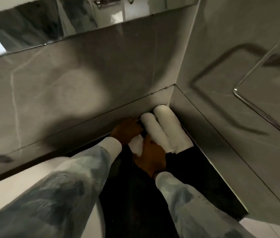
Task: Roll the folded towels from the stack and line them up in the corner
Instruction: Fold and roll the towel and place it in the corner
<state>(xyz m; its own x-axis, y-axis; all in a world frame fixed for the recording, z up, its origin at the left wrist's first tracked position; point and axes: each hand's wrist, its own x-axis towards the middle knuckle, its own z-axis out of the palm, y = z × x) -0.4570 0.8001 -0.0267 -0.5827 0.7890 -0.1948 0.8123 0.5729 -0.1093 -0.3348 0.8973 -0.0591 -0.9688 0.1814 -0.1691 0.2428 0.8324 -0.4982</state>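
Two white rolled towels lie side by side in the corner of a dark counter (195,169): one (170,124) against the right wall, the other (154,131) to its left. A third white rolled towel (136,145) lies left of them, mostly covered by my hands. My left hand (127,129) grips its far end by the back wall. My right hand (150,158) presses on its near end. No stack of folded towels is in view.
Grey marble walls meet at the corner. A mirror (50,28) runs along the back wall above. A chrome towel ring (249,79) hangs on the right wall. A white basin edge (24,179) lies at the left.
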